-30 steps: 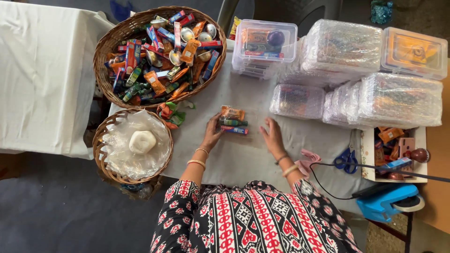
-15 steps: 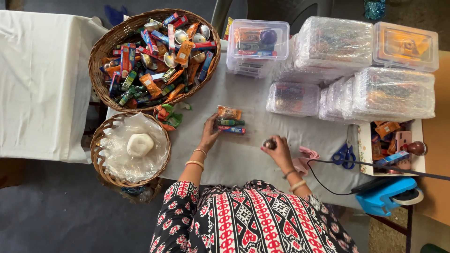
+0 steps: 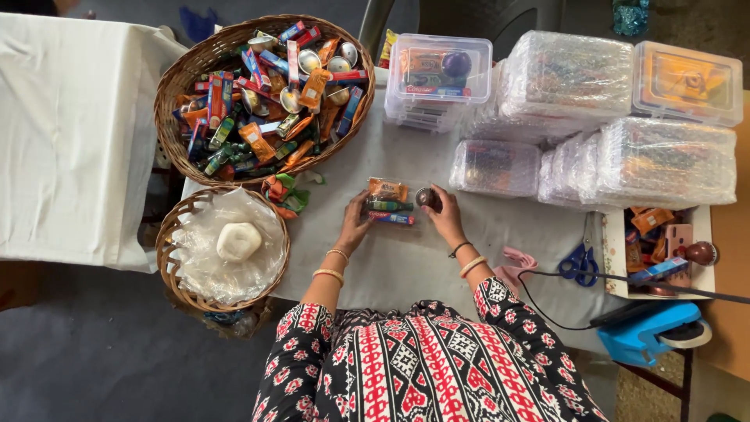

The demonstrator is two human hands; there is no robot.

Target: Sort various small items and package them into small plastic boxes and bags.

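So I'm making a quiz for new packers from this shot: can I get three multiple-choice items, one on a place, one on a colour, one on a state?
1. Where does the small basket sit against the large basket?
A. Nearer the person, just below it in the picture
B. On top of the plastic boxes
C. Beside the scissors

2. What colour are the handles of the scissors?
A. Red
B. Blue
C. Yellow

3. What is the right hand doing?
A. Resting flat and empty
B. Holding the scissors
C. Holding a small dark round item beside the little packets

Answers: 1 A, its rim lies right under the large basket's, by the table edge. 2 B, both loops are blue. 3 C, the fingers close around the item, while the left hand touches the packets.
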